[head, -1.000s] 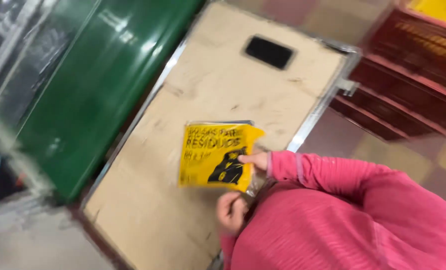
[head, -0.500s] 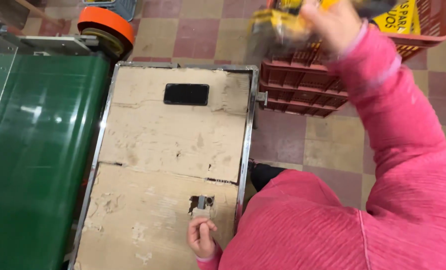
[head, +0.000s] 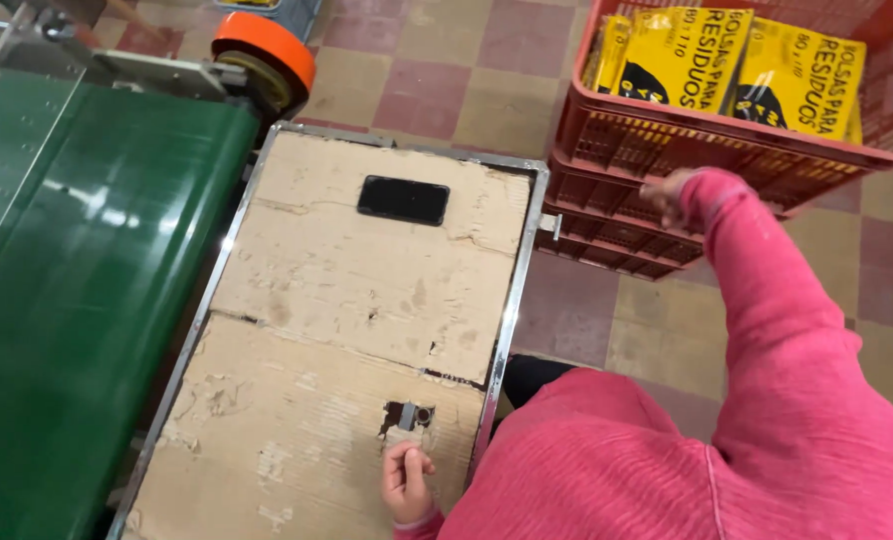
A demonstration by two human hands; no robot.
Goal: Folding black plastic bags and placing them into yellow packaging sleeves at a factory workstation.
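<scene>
Left hand: your left hand (head: pixel 408 482) rests at the near edge of the worktop (head: pixel 317 300), fingers curled loosely, grasping nothing, just near of a small torn hole (head: pixel 407 415) in the cardboard.
Right hand: your right hand (head: pixel 667 192) is stretched out to the right at the side of the red crate (head: pixel 667 140); it is blurred and partly hidden by your pink sleeve (head: pixel 767 300), so you cannot tell whether it is clenched or released, and nothing shows in it.
Yellow packets: the yellow packets (head: pixel 737 65) with black print lie flat inside the red crate, far right, well apart from your left hand and just beyond your right hand.
Crates: the red crate sits on top of another red crate (head: pixel 617 235), both on the tiled floor (head: pixel 467 70) just right of the worktop.
Worktop: a metal-edged surface covered by worn cardboard, cracked across the middle.
Phone: a black phone (head: pixel 403 199) lies flat at the far end of the worktop, apart from both hands.
Belt: a green conveyor belt (head: pixel 77 280) runs along the left of the worktop, with an orange wheel (head: pixel 267 55) at its far end.
</scene>
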